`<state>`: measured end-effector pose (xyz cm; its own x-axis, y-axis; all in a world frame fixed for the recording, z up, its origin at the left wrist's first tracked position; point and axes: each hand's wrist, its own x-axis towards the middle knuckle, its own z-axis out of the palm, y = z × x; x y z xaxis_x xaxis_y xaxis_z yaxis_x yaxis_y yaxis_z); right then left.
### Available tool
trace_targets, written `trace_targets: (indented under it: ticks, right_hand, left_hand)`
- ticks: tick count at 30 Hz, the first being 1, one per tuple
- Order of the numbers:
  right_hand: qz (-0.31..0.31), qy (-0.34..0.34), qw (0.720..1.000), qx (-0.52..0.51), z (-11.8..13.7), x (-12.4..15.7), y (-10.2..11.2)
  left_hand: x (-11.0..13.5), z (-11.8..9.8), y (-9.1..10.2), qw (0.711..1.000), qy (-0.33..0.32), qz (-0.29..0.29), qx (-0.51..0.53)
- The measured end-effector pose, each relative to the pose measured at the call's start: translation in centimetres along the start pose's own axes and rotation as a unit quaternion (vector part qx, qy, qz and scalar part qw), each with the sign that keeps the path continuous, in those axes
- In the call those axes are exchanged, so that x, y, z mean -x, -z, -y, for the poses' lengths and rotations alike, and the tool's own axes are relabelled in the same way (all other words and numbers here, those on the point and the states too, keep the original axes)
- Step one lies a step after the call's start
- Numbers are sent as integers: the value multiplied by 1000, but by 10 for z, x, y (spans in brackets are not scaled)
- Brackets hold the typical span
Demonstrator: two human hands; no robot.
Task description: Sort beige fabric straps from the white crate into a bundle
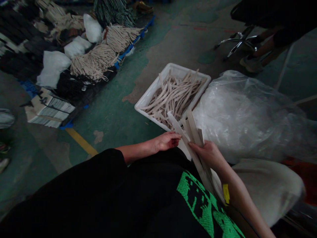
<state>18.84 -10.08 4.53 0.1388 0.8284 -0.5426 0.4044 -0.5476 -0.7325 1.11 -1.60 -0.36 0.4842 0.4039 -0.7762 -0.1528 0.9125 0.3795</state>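
Observation:
My right hand [209, 153] is closed around a bundle of flat beige strips [192, 129], whose upper ends fan out and whose lower lengths hang down along my forearm. Close to its left, my left hand [169, 140] has its fingers curled in, the tips at the edge of the leftmost strip. Whether they pinch that strip is too dim to make out. Just beyond both hands, a white plastic bin [151, 91] on the floor holds a tangled heap of similar beige strips [173, 94].
A large clear plastic bag [247, 112] bulges right of the bin. At upper left, a blue pallet [130, 49] carries beige cord bundles [95, 61], white bags [53, 66] and dark material. A person's legs [262, 54] and a wheeled chair base [239, 43] are at upper right.

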Motion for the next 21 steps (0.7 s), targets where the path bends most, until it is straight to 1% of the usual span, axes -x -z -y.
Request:
trace_targets:
  ticks: [2, 3, 7, 9, 11, 13, 15, 18, 19, 21]
  right_hand:
    - [23, 4, 1000, -7, -5, 7, 3]
    - [22, 7, 1000, -2, -6, 9, 3]
    - [-33, 2, 999, 22, 2, 2, 1]
    - [-47, -9, 999, 27, 5, -2, 1]
    - [-29, -3, 999, 36, 3, 0, 1]
    - [-13, 20, 998, 53, -2, 4, 1]
    - [-24, 40, 997, 69, -5, 5, 0]
    - [-53, 38, 996, 59, -7, -4, -3]
    - [-53, 33, 997, 47, -8, -8, -3]
    - [-38, 32, 998, 30, -9, -13, -2]
  left_hand:
    - [-1, -2, 4, 1000, -14, -11, 3]
    - [-2, -2, 4, 1000, -15, -7, 1]
    - [-1, 4, -4, 999, -2, 40, -26]
    - [-1, 3, -8, 998, -11, 48, -31]
    - [-2, -2, -10, 998, -35, 37, -27]
    - [-2, -8, -9, 998, -54, 20, -28]
    - [-2, -8, -10, 998, -46, 23, -42]
    - [0, -1, -13, 997, -7, 58, -57]
    - [0, 1, -14, 996, -1, 64, -59]
    - [-2, 0, -13, 996, -9, 57, -61]
